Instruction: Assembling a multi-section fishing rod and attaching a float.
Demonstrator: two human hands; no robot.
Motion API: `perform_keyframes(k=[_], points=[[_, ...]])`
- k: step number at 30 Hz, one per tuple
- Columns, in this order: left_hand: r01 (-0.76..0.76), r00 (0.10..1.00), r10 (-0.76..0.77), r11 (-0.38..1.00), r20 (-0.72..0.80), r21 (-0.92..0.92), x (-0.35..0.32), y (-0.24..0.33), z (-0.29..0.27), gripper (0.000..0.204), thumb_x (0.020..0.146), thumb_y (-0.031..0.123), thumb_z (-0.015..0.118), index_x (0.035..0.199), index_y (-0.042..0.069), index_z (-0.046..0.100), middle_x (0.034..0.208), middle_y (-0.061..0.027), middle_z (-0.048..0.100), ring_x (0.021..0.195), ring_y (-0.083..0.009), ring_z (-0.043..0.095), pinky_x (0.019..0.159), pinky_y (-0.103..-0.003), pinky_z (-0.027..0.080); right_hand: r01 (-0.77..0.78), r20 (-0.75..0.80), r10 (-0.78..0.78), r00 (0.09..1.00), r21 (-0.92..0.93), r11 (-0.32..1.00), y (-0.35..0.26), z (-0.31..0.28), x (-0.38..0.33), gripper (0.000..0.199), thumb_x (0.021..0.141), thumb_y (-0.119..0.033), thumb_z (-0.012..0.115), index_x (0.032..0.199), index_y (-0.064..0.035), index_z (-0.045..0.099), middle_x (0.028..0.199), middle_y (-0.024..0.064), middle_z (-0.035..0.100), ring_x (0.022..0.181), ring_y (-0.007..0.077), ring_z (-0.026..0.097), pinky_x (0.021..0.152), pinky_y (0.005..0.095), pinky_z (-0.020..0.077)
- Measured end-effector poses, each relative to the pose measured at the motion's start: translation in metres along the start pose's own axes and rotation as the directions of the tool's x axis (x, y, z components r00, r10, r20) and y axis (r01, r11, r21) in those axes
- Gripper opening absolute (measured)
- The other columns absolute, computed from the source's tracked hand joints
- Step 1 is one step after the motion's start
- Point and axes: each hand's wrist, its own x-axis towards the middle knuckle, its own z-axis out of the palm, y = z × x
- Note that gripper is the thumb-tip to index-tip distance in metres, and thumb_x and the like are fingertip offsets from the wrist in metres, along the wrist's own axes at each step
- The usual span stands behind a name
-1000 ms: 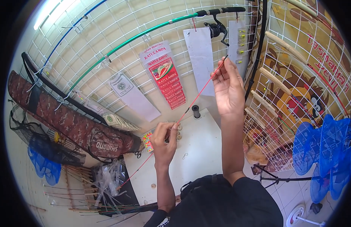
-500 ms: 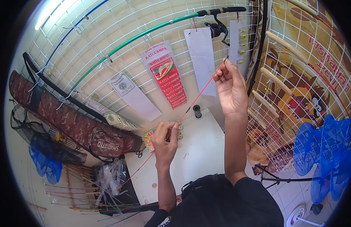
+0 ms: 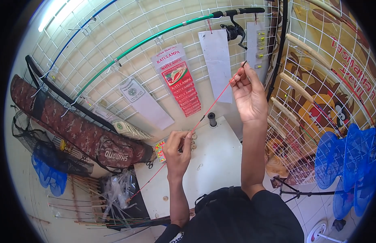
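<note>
the left hand (image 3: pixel 178 148) is closed around the middle of a thin red rod (image 3: pixel 212 106) above the white table (image 3: pixel 220 162). farther up, the right hand (image 3: pixel 248 91) pinches the rod's dark tip between its fingertips, before the wire wall rack (image 3: pixel 115 48).

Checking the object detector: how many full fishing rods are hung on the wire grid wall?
2. A blue rod runs diagonally at upper left; a green rod with a black reel lies below it, reaching the top centre. More may be hidden at the edges.
</note>
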Motion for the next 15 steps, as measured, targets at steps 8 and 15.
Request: perform_keyframes(k=[8,15], points=[[0.008,1.000,-0.008,1.000,0.003,0.008,0.0006,-0.0016,-0.0005,0.008,0.091,0.007,0.065,0.087,0.000,0.067,0.074,-0.0019,0.058,0.062,-0.0071,0.049,0.055,-0.023,0.038,-0.004,-0.006,0.004,1.000,0.025,1.000,0.0027,-0.0009,-0.0041,0.014,0.088,-0.012,0.071,0.097,-0.0038,0.065,0.088,0.0036,0.063,0.080,0.0131,0.055,0.078,0.0274,0.0481],[0.009,1.000,-0.009,1.000,0.008,0.001,-0.0003,-0.0026,-0.0008,0.009,0.092,0.007,0.065,0.087,0.000,0.067,0.076,-0.0019,0.059,0.063,-0.0062,0.051,0.055,-0.022,0.039,-0.017,-0.040,0.019,0.999,0.048,0.999,0.0023,-0.0008,-0.0059,0.024,0.087,-0.011,0.073,0.106,-0.0016,0.062,0.086,0.0028,0.059,0.078,0.0137,0.053,0.078,0.0308,0.0481]])
